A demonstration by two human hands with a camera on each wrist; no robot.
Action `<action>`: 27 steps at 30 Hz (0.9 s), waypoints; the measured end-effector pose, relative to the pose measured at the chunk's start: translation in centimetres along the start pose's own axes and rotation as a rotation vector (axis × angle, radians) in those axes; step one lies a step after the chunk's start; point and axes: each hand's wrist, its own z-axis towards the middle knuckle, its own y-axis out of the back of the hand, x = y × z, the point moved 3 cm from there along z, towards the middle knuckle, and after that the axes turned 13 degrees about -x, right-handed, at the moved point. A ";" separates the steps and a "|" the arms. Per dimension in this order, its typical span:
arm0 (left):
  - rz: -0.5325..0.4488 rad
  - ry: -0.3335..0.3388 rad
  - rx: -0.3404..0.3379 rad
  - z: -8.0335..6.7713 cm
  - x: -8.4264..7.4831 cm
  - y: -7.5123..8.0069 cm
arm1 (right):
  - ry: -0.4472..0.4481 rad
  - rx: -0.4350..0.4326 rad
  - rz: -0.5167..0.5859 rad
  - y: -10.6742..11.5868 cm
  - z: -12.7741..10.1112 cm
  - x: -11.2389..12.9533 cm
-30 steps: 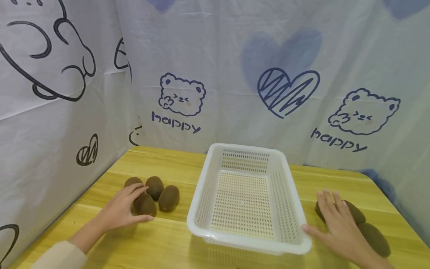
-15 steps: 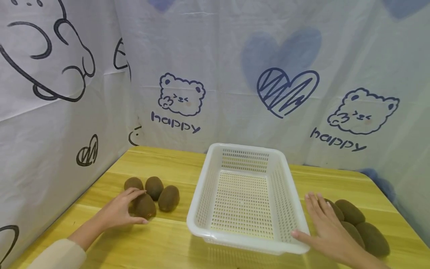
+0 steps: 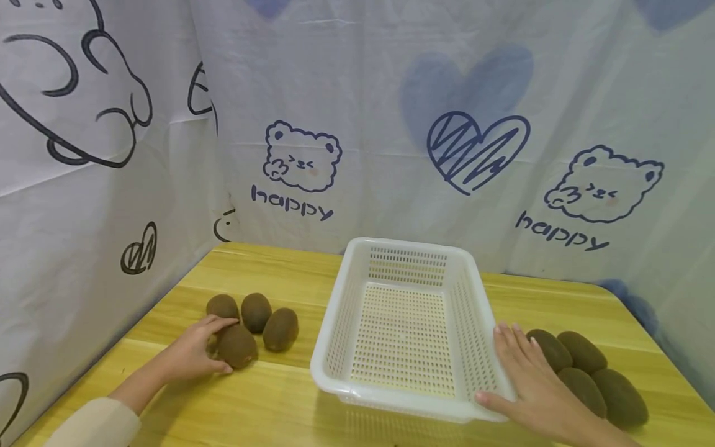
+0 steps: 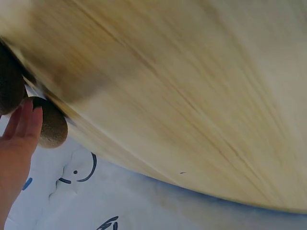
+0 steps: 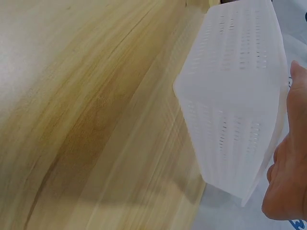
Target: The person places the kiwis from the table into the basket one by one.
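On the left of the table in the head view, several brown kiwis sit close together. My left hand (image 3: 192, 351) holds the nearest kiwi (image 3: 238, 347), with fingertips at its far side and thumb at its near side. Another kiwi (image 4: 53, 125) shows beyond the fingers in the left wrist view. A white perforated plastic basket (image 3: 329, 329) stands in the middle. My right hand (image 3: 527, 385) lies over its right rim, fingers straight and thumb extended across the near right corner. In the right wrist view, the hand (image 5: 290, 158) appears beside the basket wall (image 5: 225, 134).
Several more kiwis (image 3: 581, 351) form a cluster to the right of my right hand. The yellow wood-grain table (image 3: 279, 403) meets a white printed cloth (image 3: 380, 205) behind it and another cloth wall (image 3: 167, 186) on the left.
My right hand has moved left off the right-hand kiwis onto the basket's rim, uncovering them. My left hand has closed around the nearest kiwi, which has shifted slightly left and nearer.
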 end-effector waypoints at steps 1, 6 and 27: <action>-0.016 0.013 0.013 0.0 0.1 0.0 | 0.008 -0.003 -0.004 0.0 0.0 0.0; -0.103 0.068 0.069 0.0 0.4 -0.1 | 0.022 -0.004 -0.012 -0.1 -0.1 0.1; -0.283 0.204 0.038 -0.3 0.6 0.2 | 0.046 -0.017 -0.034 0.1 0.0 0.3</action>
